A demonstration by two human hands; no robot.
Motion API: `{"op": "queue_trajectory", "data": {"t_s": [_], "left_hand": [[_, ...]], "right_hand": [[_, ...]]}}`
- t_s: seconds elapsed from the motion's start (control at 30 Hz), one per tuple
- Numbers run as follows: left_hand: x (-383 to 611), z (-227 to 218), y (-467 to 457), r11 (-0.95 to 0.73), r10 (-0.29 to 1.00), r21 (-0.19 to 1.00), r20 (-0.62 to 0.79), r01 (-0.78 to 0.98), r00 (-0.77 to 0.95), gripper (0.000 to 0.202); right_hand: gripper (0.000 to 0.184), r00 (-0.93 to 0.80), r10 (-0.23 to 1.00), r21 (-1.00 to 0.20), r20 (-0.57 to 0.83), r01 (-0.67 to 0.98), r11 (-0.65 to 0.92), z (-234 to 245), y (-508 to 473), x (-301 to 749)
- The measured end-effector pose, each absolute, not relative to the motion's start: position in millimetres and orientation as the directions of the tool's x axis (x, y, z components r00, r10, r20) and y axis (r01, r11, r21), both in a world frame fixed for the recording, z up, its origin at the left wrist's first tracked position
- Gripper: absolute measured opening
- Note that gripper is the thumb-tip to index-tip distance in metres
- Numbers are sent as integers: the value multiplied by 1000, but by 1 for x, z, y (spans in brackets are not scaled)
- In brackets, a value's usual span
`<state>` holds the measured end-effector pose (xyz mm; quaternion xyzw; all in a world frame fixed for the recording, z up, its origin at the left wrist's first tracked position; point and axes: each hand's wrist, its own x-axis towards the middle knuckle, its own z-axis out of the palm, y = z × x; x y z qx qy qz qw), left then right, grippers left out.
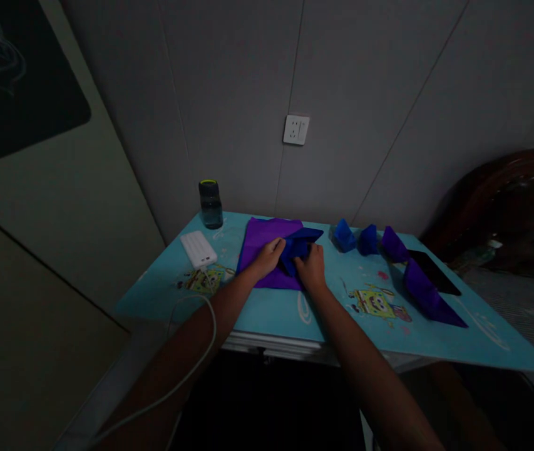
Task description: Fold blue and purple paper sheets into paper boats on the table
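A dark blue sheet of paper (300, 245), partly folded, lies on top of a flat purple sheet (261, 237) on the light blue table (267, 307). My left hand (269, 257) pinches the blue paper's left side. On the right side, my right hand (312, 268) presses and grips the same paper. Both hands rest on the purple sheet.
Two blue folded paper pieces (344, 235) (369, 240) and a purple one (393, 244) stand in a row to the right. A larger purple folded shape (429, 294) lies by a black phone (433, 270). A white power bank (198, 248) with cable and a dark bottle (211, 203) sit at the left.
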<state>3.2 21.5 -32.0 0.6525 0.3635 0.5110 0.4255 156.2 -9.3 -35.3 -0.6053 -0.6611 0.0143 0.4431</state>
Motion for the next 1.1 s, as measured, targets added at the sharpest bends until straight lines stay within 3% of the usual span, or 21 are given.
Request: {"op": "queue_trajectory", "data": {"t_s": [0.33, 0.47, 0.57, 0.73, 0.9, 1.1], "left_hand": [[3, -35, 23, -318, 915, 946, 324, -66, 241, 44], [4, -34, 19, -276, 927, 954, 297, -117, 229, 40], [5, -32, 18, -250, 940, 957, 276, -148, 199, 36], [1, -29, 25, -347, 935, 933, 351, -92, 40, 31], [-7, -29, 30, -393, 919, 911, 390, -125, -52, 35], [-7, -31, 29, -409, 911, 908, 412, 87, -20, 21]], "right_hand": [[27, 184, 756, -577, 628, 763, 293, -33, -6, 160], [26, 234, 750, -646, 619, 694, 316, -28, -8, 159], [33, 326, 777, -774, 539, 555, 304, -25, -8, 160], [35, 375, 864, -939, 337, 197, 281, -21, -4, 169], [25, 200, 970, -963, 142, -198, 181, -14, -7, 171], [21, 173, 975, -950, 142, -254, 184, -8, -12, 166]]}}
